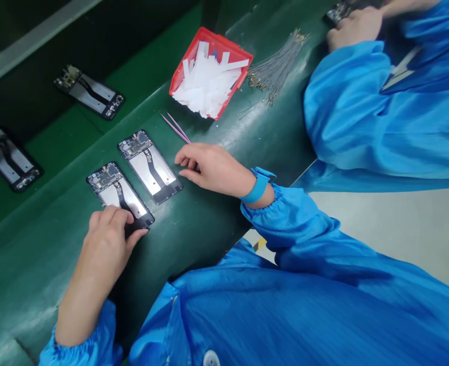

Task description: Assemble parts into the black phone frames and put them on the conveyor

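Note:
Two opened phone bodies lie side by side on the green mat. My left hand (108,236) grips the lower end of the nearer phone body (112,185), thumb on its bottom edge and fingers on its left side. The other phone body (146,162) lies just to the right, with no hand on it. My right hand (209,168), with a blue band at the wrist, hovers by that one's lower right corner, fingers curled; whether they hold anything is hidden. Pink tweezers (176,128) are just beyond its fingertips.
A red bin (249,57) of white strips stands at the back, beside a bundle of thin cables (279,66). Two more phone bodies (90,92) (8,158) lie on the green strip behind. At right, a co-worker's hand (356,28) is on a dark part.

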Tool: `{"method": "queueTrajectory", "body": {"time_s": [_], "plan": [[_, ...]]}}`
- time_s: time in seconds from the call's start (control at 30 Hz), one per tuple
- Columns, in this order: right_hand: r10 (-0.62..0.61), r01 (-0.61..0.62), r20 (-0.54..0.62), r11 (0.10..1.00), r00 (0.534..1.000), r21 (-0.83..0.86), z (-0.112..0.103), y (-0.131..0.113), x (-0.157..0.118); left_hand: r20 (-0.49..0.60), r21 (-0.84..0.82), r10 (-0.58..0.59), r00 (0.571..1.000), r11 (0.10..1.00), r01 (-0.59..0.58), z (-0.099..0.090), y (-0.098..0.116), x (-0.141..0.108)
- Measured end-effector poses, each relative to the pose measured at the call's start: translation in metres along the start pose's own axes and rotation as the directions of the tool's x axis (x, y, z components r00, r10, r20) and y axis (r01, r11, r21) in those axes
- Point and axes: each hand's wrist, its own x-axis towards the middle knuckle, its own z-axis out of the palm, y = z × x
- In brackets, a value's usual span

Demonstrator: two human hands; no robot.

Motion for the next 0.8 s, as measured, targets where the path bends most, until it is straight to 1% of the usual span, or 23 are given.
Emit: {"method": "queueTrajectory", "body": {"time_s": [0.07, 0.17, 0.27, 0.43, 0.67, 0.8], "plan": [[-0.063, 0.063, 0.047, 0.998, 0.997, 0.004, -0.001, 0.004, -0.004, 0.023, 0.025, -0.002, 1.000, 1.000, 0.001, -0.005, 0.002, 0.001], [-0.160, 0.162, 0.154, 0.987, 0.975, 0.001, -0.005, 0.008, -0.004, 0.071, 0.092, -0.021, 0.997, 0.996, 0.015, -0.012, 0.006, 0.004], [-0.216, 0.221, 0.223, 0.975, 0.951, 0.000, -0.010, 0.011, -0.003, 0.115, 0.075, -0.032, 0.993, 0.997, 0.024, -0.016, 0.006, 0.010], [-0.235, 0.249, 0.235, 0.968, 0.943, -0.031, -0.010, 0.013, -0.003, 0.125, 0.031, -0.014, 0.992, 0.999, 0.010, -0.017, 0.000, 0.014], [-0.247, 0.265, 0.202, 0.962, 0.948, -0.066, -0.004, 0.010, -0.004, 0.133, 0.014, 0.010, 0.991, 1.000, -0.012, -0.014, -0.002, 0.014], [-0.238, 0.263, 0.214, 0.960, 0.947, -0.098, -0.001, 0.005, -0.004, 0.134, 0.016, -0.007, 0.991, 1.000, 0.005, -0.018, -0.001, 0.012]]}}
